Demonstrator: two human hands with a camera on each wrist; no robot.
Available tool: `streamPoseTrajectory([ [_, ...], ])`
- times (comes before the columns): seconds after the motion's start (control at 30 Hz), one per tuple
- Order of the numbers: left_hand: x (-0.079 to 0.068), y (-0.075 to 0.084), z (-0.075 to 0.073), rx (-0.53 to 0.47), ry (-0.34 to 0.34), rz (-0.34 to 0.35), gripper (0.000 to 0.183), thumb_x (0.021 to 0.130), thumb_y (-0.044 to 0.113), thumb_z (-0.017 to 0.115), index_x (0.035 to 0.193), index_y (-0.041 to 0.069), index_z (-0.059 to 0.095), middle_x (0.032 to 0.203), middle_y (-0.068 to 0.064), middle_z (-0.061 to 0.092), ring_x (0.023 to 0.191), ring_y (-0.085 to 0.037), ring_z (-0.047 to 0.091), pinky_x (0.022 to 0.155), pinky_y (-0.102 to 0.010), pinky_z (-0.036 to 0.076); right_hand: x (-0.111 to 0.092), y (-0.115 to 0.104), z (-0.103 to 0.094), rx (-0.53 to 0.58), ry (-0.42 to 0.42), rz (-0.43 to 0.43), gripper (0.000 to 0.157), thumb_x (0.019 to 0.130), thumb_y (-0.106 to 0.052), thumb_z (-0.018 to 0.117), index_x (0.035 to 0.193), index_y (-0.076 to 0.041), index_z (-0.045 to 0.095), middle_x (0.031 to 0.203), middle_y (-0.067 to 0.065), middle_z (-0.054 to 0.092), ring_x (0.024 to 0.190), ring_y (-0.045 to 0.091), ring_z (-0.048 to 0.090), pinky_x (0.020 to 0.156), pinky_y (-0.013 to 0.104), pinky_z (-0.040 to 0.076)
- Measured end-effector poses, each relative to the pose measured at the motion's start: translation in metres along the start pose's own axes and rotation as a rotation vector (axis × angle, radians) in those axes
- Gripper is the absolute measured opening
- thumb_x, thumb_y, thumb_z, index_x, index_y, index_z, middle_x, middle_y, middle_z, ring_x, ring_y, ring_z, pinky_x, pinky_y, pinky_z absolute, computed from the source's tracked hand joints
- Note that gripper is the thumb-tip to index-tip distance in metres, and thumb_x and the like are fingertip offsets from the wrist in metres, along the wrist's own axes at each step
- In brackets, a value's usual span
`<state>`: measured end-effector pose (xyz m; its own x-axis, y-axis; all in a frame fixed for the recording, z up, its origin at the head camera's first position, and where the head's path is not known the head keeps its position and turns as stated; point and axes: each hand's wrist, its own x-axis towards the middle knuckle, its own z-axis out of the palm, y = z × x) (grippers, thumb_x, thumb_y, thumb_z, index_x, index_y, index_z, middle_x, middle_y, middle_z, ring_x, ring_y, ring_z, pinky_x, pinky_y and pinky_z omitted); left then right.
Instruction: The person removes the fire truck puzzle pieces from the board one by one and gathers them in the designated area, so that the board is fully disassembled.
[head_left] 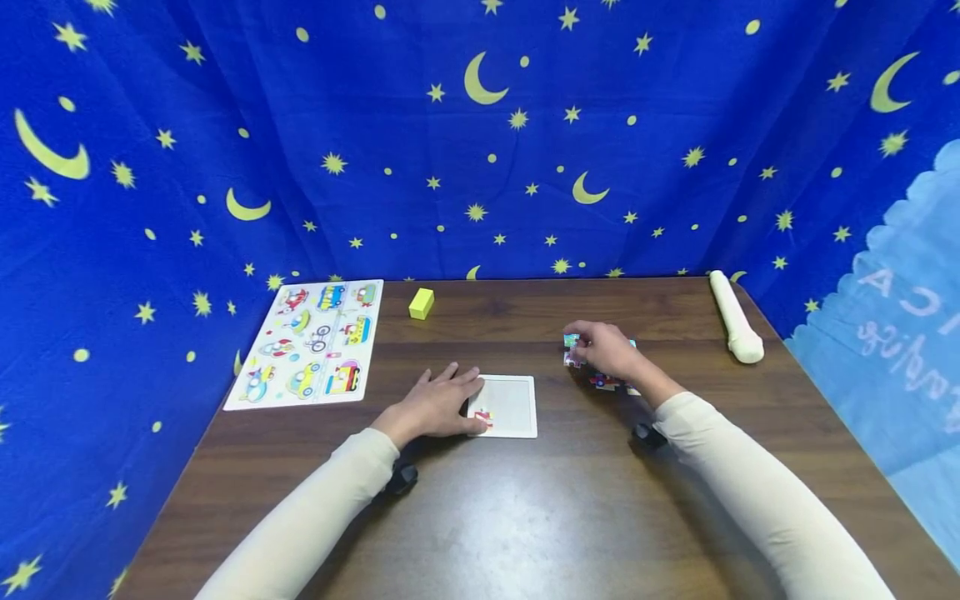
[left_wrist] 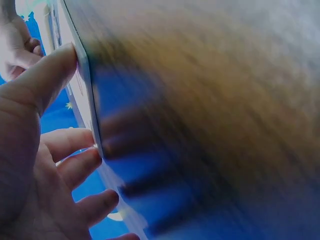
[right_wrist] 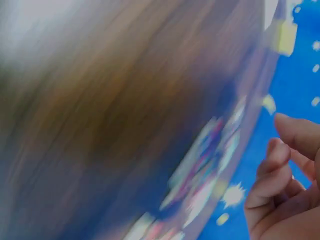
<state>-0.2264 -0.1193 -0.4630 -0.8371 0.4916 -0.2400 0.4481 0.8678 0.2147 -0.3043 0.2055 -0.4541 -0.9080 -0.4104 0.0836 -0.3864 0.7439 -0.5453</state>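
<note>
A white puzzle tray [head_left: 510, 406] lies mid-table with a small red-and-white puzzle piece [head_left: 485, 418] in its near-left corner. My left hand [head_left: 438, 404] rests at the tray's left side, fingers spread and thumb over the near-left corner. In the left wrist view the thumb and fingertips touch the tray's edge [left_wrist: 88, 82]. To the right, my right hand [head_left: 607, 348] hovers over several colourful puzzle pieces [head_left: 611, 383], fingers loosely bent. The right wrist view shows the pieces [right_wrist: 200, 165] blurred below and nothing between thumb and fingers.
At the back left lies a picture board [head_left: 300, 346] with vehicle drawings. A yellow block [head_left: 422, 304] stands near the back edge, and a white cylindrical object [head_left: 735, 317] lies at the back right. A blue star-and-moon curtain [head_left: 480, 150] hangs behind the brown wooden table [head_left: 480, 517].
</note>
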Motion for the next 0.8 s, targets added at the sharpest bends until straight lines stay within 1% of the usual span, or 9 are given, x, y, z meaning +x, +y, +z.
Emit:
streamPoseTrajectory([
  [0.1,-0.001,-0.001,-0.001,-0.011,-0.007,-0.001,0.091,0.087,0.067,0.068,0.159,0.02,0.038,0.168,0.002,0.026,0.156,-0.036,0.017,0.12,-0.068,0.015,0.001,-0.026,0.011,0.08,-0.053,-0.049,0.037,0.089,-0.01,0.073,0.124,-0.001,0.068,0.083,0.001,0.066,0.07,0.013,0.059,0.065,0.03,0.048],
  [0.2,-0.002,-0.001,-0.002,-0.026,-0.019,0.004,0.095,0.084,0.068,0.07,0.159,0.02,0.038,0.168,0.002,0.026,0.156,-0.035,0.016,0.12,-0.068,0.013,0.001,-0.053,0.027,0.154,-0.159,-0.106,0.034,0.09,-0.01,0.074,0.122,0.001,0.069,0.085,0.002,0.065,0.071,0.011,0.058,0.063,0.028,0.049],
  [0.27,-0.002,-0.001,-0.002,-0.031,-0.027,0.006,0.099,0.082,0.07,0.071,0.16,0.02,0.037,0.169,0.002,0.025,0.156,-0.035,0.015,0.12,-0.069,0.013,-0.001,-0.069,0.039,0.165,-0.232,-0.143,0.033,0.09,-0.012,0.075,0.12,-0.001,0.07,0.085,0.0,0.066,0.072,0.011,0.059,0.064,0.026,0.05],
  [0.33,-0.002,-0.001,-0.001,-0.03,-0.029,0.009,0.101,0.08,0.071,0.072,0.16,0.02,0.037,0.169,0.002,0.025,0.156,-0.035,0.014,0.12,-0.069,0.013,-0.004,-0.081,0.05,0.148,-0.291,-0.171,0.031,0.089,-0.012,0.076,0.118,-0.003,0.071,0.086,-0.001,0.067,0.075,0.009,0.059,0.067,0.025,0.05],
  [0.4,-0.002,-0.001,-0.001,-0.024,-0.028,0.013,0.102,0.079,0.072,0.073,0.16,0.02,0.037,0.169,0.002,0.025,0.156,-0.036,0.014,0.119,-0.069,0.014,-0.006,-0.09,0.061,0.109,-0.329,-0.201,0.029,0.088,-0.013,0.077,0.115,-0.005,0.072,0.086,-0.004,0.067,0.076,0.006,0.058,0.07,0.024,0.049],
  [0.47,-0.001,-0.001,-0.001,-0.024,-0.027,0.017,0.101,0.079,0.071,0.073,0.159,0.02,0.038,0.169,0.002,0.025,0.156,-0.036,0.014,0.119,-0.07,0.013,-0.007,-0.096,0.069,0.081,-0.347,-0.215,0.027,0.086,-0.013,0.078,0.112,-0.007,0.073,0.085,-0.005,0.066,0.075,0.004,0.056,0.069,0.023,0.048],
  [0.57,-0.002,0.0,-0.001,-0.022,-0.024,0.019,0.1,0.08,0.071,0.073,0.159,0.021,0.038,0.169,0.001,0.026,0.156,-0.036,0.014,0.119,-0.07,0.013,-0.008,-0.1,0.076,0.051,-0.341,-0.232,0.029,0.083,-0.012,0.08,0.111,-0.008,0.072,0.083,-0.006,0.064,0.074,0.003,0.054,0.07,0.022,0.047],
  [0.63,-0.002,0.0,0.0,-0.024,-0.022,0.019,0.099,0.08,0.07,0.073,0.159,0.022,0.038,0.169,0.001,0.026,0.156,-0.037,0.014,0.119,-0.07,0.013,-0.009,-0.102,0.078,0.046,-0.335,-0.247,0.031,0.082,-0.012,0.08,0.112,-0.007,0.072,0.083,-0.006,0.064,0.074,0.002,0.054,0.07,0.022,0.046],
  [0.8,-0.003,-0.002,-0.001,-0.014,-0.021,0.02,0.095,0.081,0.07,0.072,0.159,0.029,0.038,0.169,0.0,0.024,0.156,-0.038,0.013,0.119,-0.07,0.012,-0.01,-0.105,0.082,0.065,-0.356,-0.281,0.028,0.081,-0.01,0.08,0.107,-0.006,0.073,0.079,-0.005,0.062,0.071,0.003,0.052,0.067,0.022,0.046],
])
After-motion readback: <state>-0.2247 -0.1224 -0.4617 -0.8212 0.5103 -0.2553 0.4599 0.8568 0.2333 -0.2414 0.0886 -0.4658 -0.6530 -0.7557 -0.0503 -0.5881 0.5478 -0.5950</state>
